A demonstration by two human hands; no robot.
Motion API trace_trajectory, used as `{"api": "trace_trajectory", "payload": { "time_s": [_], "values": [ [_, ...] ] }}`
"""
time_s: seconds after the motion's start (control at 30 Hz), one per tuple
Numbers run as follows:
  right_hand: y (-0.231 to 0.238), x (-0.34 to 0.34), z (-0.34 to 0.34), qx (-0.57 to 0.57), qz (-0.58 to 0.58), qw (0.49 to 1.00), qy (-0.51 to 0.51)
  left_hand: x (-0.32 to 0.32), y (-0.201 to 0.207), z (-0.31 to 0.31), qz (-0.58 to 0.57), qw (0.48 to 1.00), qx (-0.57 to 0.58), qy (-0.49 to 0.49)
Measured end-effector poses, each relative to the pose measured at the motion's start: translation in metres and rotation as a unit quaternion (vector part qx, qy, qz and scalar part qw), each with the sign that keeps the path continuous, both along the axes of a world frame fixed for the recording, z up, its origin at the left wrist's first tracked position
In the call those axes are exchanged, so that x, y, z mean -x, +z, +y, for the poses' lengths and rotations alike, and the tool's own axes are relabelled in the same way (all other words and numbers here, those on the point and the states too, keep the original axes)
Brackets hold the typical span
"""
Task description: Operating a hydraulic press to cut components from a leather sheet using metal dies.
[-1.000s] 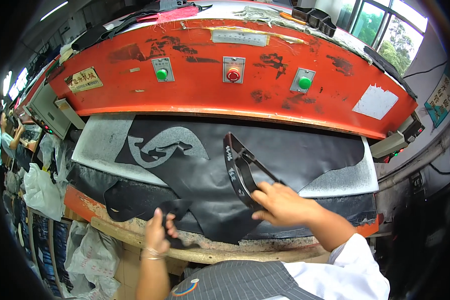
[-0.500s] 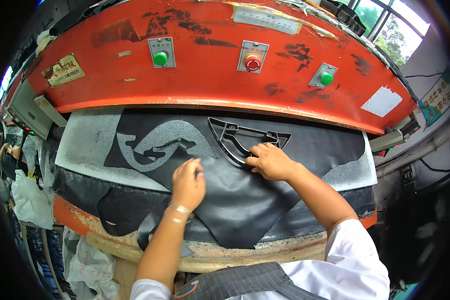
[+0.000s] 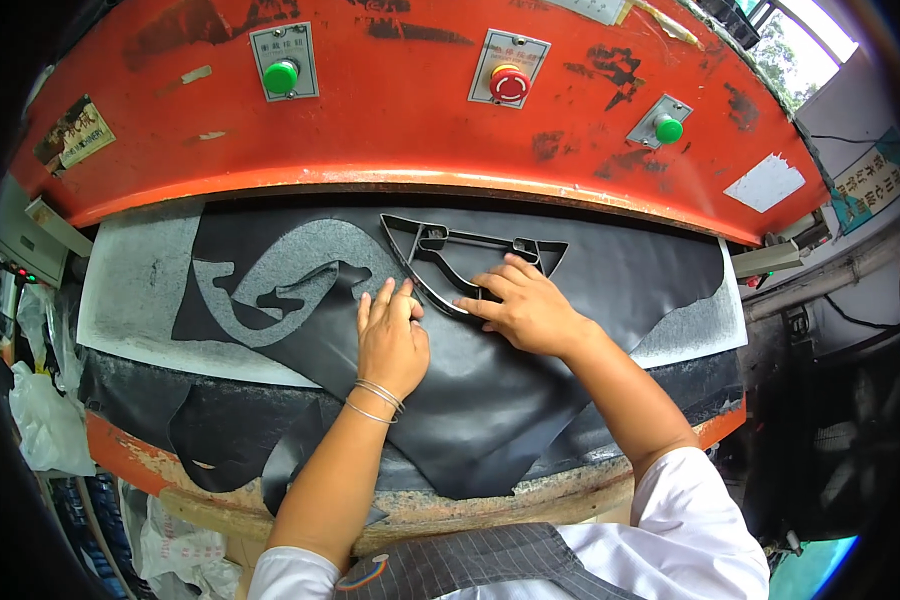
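A black metal cutting die (image 3: 478,238), a curved open frame with a pointed left end, lies on a sheet of black leather (image 3: 640,260). My right hand (image 3: 532,312) grips the die's lower right side, thumb at its near edge and fingers reaching over into the frame. Just left of the die's curved edge, my left hand (image 3: 392,345) rests on the leather with its fingers stretched out, holding nothing. Left of that hand, a curved cut-out in the leather lets the grey cutting board (image 3: 135,285) show through, with a loose leather flap (image 3: 345,278) curling at its edge.
The red press beam (image 3: 370,140) spans the far side, bearing two green buttons (image 3: 280,77) and a red stop button (image 3: 510,85). Dark leather scraps (image 3: 220,430) hang over the near left edge. Plastic bags (image 3: 50,425) hang at the far left.
My left hand has opened from a loosely closed shape and come down onto the leather beside the die. My right hand stays on the die. The view has shifted slightly.
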State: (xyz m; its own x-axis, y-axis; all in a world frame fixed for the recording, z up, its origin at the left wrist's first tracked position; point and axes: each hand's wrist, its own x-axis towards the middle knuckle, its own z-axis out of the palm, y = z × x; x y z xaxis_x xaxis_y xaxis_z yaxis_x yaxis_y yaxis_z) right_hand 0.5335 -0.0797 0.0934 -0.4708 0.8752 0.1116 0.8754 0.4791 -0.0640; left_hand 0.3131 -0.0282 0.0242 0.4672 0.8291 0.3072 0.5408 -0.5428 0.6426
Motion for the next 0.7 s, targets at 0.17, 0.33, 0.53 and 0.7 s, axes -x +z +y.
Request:
{"api": "trace_trajectory", "payload": {
  "time_s": [0.17,0.33,0.53,0.7],
  "values": [
    [-0.035,0.007,-0.031,-0.145,0.175,0.934,-0.276,0.002,-0.004,0.000,0.011,1.000,-0.007,0.008],
    [-0.056,0.004,-0.039,-0.085,0.253,0.886,-0.379,-0.001,0.002,0.001,-0.002,1.000,-0.005,0.001],
    [-0.059,0.004,-0.040,-0.120,0.234,0.895,-0.361,0.000,0.001,0.000,0.005,1.000,-0.005,0.004],
    [-0.055,0.005,-0.043,-0.122,0.235,0.893,-0.364,-0.002,0.007,-0.002,0.010,1.000,-0.007,0.001]
  ]
}}
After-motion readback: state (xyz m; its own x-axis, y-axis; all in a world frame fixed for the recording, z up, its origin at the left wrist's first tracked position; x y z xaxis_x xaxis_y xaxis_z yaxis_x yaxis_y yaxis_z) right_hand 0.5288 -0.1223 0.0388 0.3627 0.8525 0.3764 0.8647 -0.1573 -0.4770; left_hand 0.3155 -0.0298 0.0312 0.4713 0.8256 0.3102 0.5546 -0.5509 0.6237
